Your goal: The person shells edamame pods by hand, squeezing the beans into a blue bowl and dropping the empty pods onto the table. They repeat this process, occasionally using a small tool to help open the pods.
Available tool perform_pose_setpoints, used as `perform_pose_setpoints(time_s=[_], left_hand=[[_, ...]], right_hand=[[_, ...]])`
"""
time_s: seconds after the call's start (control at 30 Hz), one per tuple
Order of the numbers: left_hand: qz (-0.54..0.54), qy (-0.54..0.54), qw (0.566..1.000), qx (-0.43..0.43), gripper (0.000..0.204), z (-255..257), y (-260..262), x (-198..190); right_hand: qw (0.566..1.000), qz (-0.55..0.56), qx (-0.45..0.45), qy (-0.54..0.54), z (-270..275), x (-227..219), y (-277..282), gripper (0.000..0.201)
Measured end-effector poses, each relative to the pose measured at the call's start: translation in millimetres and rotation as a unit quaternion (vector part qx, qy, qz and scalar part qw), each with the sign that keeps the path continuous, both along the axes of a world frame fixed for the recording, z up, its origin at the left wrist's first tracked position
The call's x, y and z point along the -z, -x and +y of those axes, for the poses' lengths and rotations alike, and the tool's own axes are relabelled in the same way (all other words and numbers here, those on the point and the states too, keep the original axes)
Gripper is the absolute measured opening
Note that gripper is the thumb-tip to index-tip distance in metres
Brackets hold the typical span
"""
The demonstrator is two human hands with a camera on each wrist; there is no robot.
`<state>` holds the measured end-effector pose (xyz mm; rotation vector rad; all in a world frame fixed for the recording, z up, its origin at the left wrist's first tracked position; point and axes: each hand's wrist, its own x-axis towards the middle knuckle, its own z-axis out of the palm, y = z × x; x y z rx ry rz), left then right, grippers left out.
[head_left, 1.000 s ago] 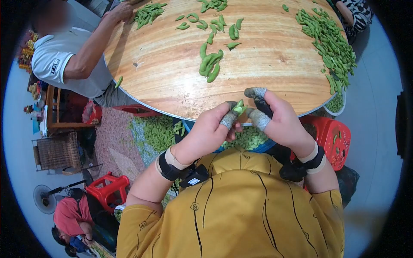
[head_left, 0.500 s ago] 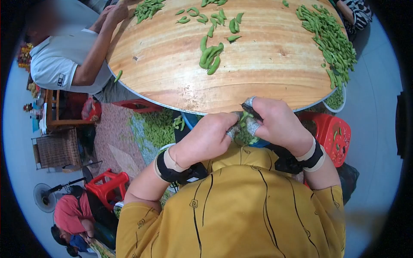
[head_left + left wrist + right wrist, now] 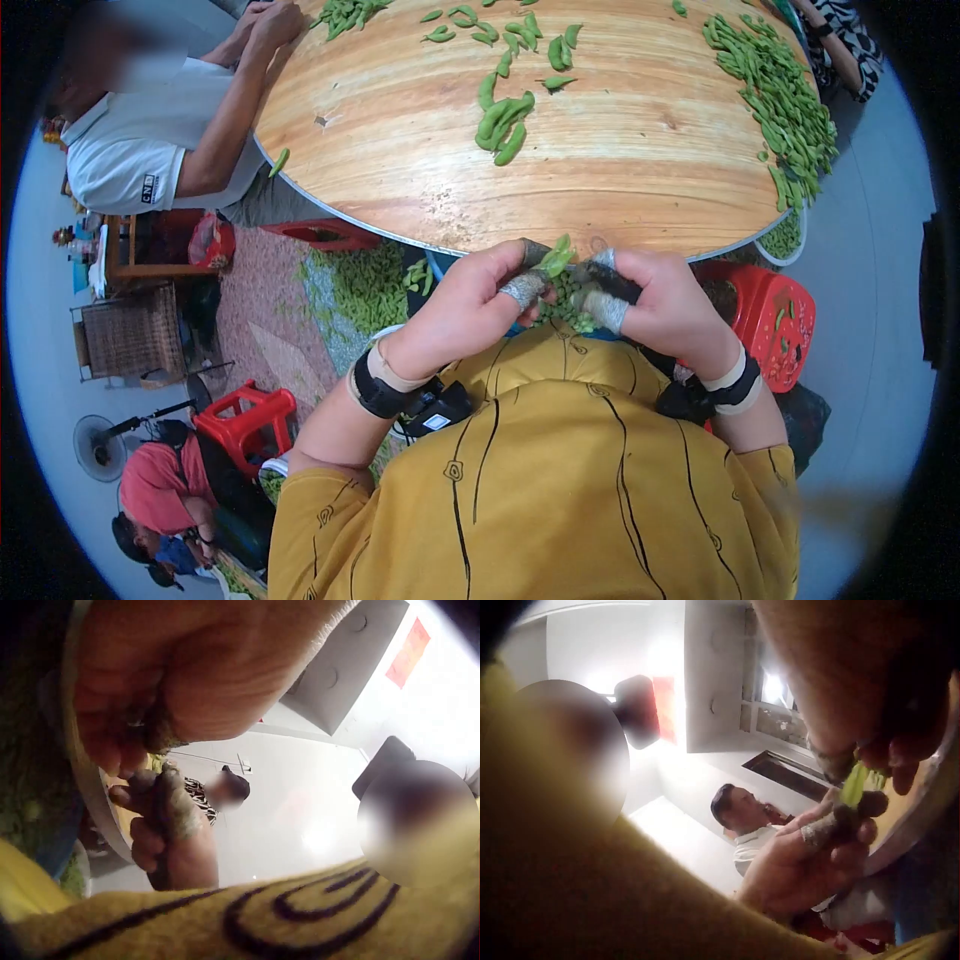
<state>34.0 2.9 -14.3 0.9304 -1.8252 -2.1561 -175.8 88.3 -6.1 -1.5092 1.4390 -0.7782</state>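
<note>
My left hand [image 3: 462, 302] pinches a green soybean pod [image 3: 556, 257] between its thumb and forefinger, both wrapped in dirty grey tape. The same pod [image 3: 853, 786] shows bright green in the right wrist view. Just right of it, my right hand [image 3: 662, 300] has its taped thumb and forefinger a little apart, pointing at the left fingertips. In the left wrist view, my right hand [image 3: 184, 844] lies below the left hand [image 3: 202, 667]. Beneath both hands, shelled green beans [image 3: 567, 300] lie in a blue container, partly hidden by them.
A round wooden table [image 3: 380, 170] stands ahead, with loose pods [image 3: 505, 125] in the middle and a large pod heap [image 3: 770, 100] at right. A red stool [image 3: 775, 325] is at my right. Another person [image 3: 150, 140] sits at left. Pods [image 3: 365, 290] lie on the floor.
Half a second ago both hands met at the fingertips; now they have drawn slightly apart. The pod stands up from the left fingers, and the right thumb and forefinger have parted.
</note>
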Motion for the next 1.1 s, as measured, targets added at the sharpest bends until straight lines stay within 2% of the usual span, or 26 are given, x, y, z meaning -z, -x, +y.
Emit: perform_pose_setpoints(time_s=[0.03, 0.07, 0.13, 0.17, 0.2, 0.27, 0.33, 0.4, 0.43, 0.47, 0.53, 0.6, 0.63, 0.67, 0.7, 0.73, 0.77, 0.8, 0.87, 0.9, 0.93, 0.97, 1.0, 1.07, 1.1], left_hand=[[-0.009, 0.037, 0.999, 0.004, 0.032, 1, 2, 2], [-0.018, 0.074, 0.997, 0.008, 0.031, 2, 4, 4], [-0.008, 0.114, 0.993, 0.017, 0.028, 7, 11, 7], [0.001, 0.156, 0.987, 0.024, 0.024, 7, 13, 7], [0.003, 0.162, 0.987, 0.023, 0.024, 6, 14, 4], [0.008, 0.065, 0.998, -0.020, 0.019, 4, 14, -2], [-0.014, 0.103, 0.994, -0.020, 0.015, 3, 12, 0], [-0.052, -0.061, 0.996, -0.042, 0.017, 2, 12, -5], [-0.005, -0.196, 0.976, -0.095, 0.022, 1, 14, -6], [-0.004, -0.195, 0.976, -0.095, 0.022, 0, 12, -3], [0.124, -0.377, 0.913, -0.100, 0.023, -5, 8, 3], [0.098, -0.341, 0.930, -0.100, 0.021, -4, 11, 3], [0.041, -0.158, 0.981, -0.101, 0.021, -2, 13, 4], [-0.017, 0.031, 0.994, -0.100, 0.021, 0, 14, 5], [-0.033, 0.126, 0.987, -0.098, 0.017, -1, 12, 7], [-0.030, 0.127, 0.987, -0.098, 0.017, -2, 13, 7], [-0.031, 0.241, 0.966, -0.085, 0.014, -3, 13, 6], [-0.032, 0.351, 0.933, -0.071, 0.010, -2, 13, 6], [0.000, 0.362, 0.929, -0.077, 0.006, 0, 16, -3], [0.005, 0.351, 0.934, -0.060, 0.006, 0, 16, -7], [0.010, 0.340, 0.939, -0.045, 0.007, -1, 16, -10], [0.044, 0.304, 0.951, -0.046, 0.009, 1, 16, -12], [0.044, 0.303, 0.951, -0.048, 0.009, 3, 16, -11], [0.153, 0.142, 0.976, -0.058, 0.014, 7, 16, -11], [0.153, 0.142, 0.976, -0.058, 0.014, 6, 14, -10]], right_hand=[[0.999, -0.005, 0.044, 0.002, 0, 0, -3, 0.019], [0.999, -0.005, 0.044, 0.002, -2, 0, -4, 0.019], [0.987, -0.087, 0.114, -0.073, -8, -4, -3, 0.018], [0.984, -0.113, 0.119, -0.069, -10, 2, -4, 0.016], [0.985, -0.111, 0.118, -0.064, -11, 1, -4, 0.016], [0.961, -0.216, 0.129, -0.117, -12, -2, -2, 0.015], [0.958, -0.226, 0.129, -0.119, -14, -2, -2, 0.015], [0.954, -0.238, 0.132, -0.125, -12, 0, -3, 0.016], [0.954, -0.249, 0.124, -0.108, -10, 2, -4, 0.016], [0.954, -0.260, 0.117, -0.092, -9, 5, -5, 0.017], [0.957, -0.263, 0.108, -0.050, -8, 11, -8, 0.018], [0.959, -0.264, 0.101, -0.005, -9, 19, -8, 0.019], [0.980, -0.143, 0.127, 0.056, -10, 25, -6, 0.020], [0.982, -0.019, 0.150, 0.114, -11, 27, -5, 0.022], [0.982, -0.018, 0.150, 0.116, -11, 22, -4, 0.022], [0.969, 0.077, 0.142, 0.185, -11, 13, -4, 0.022], [0.944, 0.171, 0.132, 0.251, -11, 8, -5, 0.021], [0.943, 0.172, 0.131, 0.252, -11, 6, -8, 0.021], [0.982, 0.000, 0.089, 0.169, -12, 3, -16, 0.019], [0.983, -0.046, 0.098, 0.145, -13, 5, -17, 0.014], [0.984, -0.044, 0.096, 0.146, -13, 5, -17, 0.014], [0.979, -0.177, 0.094, 0.039, -13, 4, -17, 0.013], [0.945, -0.306, 0.091, -0.072, -12, 4, -17, 0.012], [0.934, -0.341, 0.075, -0.080, -14, 3, -19, 0.014], [0.920, -0.377, 0.060, -0.086, -16, 2, -19, 0.016]])
